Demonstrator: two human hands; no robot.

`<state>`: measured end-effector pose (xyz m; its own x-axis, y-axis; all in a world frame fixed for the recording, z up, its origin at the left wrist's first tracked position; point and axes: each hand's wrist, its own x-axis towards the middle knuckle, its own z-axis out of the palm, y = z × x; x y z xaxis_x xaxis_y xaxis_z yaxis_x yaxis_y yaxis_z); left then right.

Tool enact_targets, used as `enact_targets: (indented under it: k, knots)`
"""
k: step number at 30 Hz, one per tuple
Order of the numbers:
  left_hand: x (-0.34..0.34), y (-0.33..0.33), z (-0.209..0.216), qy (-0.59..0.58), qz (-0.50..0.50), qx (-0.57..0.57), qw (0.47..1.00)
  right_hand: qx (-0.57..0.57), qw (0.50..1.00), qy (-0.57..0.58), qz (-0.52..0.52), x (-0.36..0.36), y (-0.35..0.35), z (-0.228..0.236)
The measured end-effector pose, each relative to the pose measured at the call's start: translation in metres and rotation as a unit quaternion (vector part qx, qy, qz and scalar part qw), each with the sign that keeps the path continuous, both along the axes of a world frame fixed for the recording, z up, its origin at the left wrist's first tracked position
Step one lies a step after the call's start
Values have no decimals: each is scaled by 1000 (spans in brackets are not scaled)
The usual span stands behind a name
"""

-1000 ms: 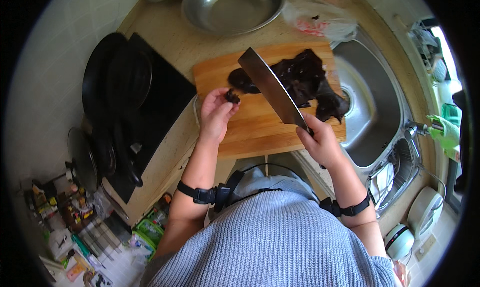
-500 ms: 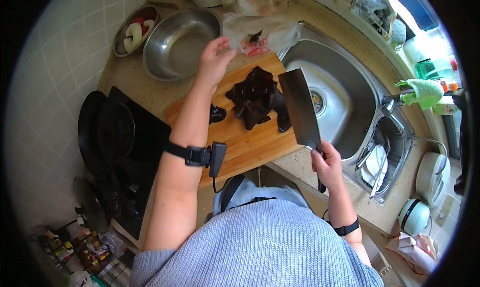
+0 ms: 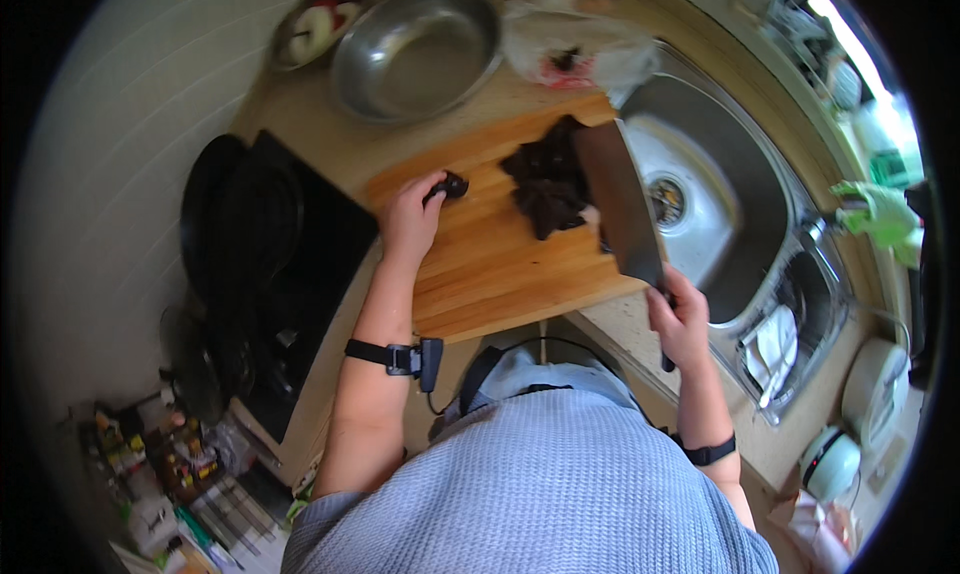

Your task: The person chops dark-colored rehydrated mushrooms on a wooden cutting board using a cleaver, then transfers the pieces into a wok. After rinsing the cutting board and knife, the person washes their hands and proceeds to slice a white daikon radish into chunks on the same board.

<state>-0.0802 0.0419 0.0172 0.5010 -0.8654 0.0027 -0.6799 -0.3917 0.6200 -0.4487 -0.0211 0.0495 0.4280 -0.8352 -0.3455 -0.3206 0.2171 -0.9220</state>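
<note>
My left hand (image 3: 410,219) is at the left side of the wooden cutting board (image 3: 470,274), its fingers closed on a small dark, glossy wood ear piece (image 3: 452,186). A larger heap of wood ear (image 3: 548,179) lies toward the board's right side. My right hand (image 3: 682,319) grips the handle of a cleaver (image 3: 622,199). Its broad blade points away from me, over the board's right edge beside the sink, and hides part of the heap. From this angle I cannot tell how far the blade is above the board.
A steel basin (image 3: 415,59), a bowl with pale and red food (image 3: 315,29) and a plastic bag (image 3: 580,49) stand behind the board. To the right is the sink (image 3: 740,164) with a dish rack (image 3: 775,344). The black stove (image 3: 300,234) with pans is at left.
My left hand has come down from near the basin to the small wood ear piece and closed on it. The cleaver stays in my right hand. The whole view has shifted.
</note>
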Motion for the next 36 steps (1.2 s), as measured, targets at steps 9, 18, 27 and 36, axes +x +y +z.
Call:
enact_targets:
  k: [9, 18, 27, 36]
  knots:
    - [164, 91, 112, -290, 315, -101, 898, 8, 1000, -19, 8, 9, -7, -5]
    - [-47, -15, 24, 12, -172, -29, 985, 13, 1000, 9, -1, 8, -6, 4]
    - [-80, -58, -13, 124, -176, 18, 976, 12, 1000, 17, -10, -8, 10, 8]
    - [-81, -30, -18, -11, -196, -11, 981, -40, 999, 6, 20, -4, 9, 1]
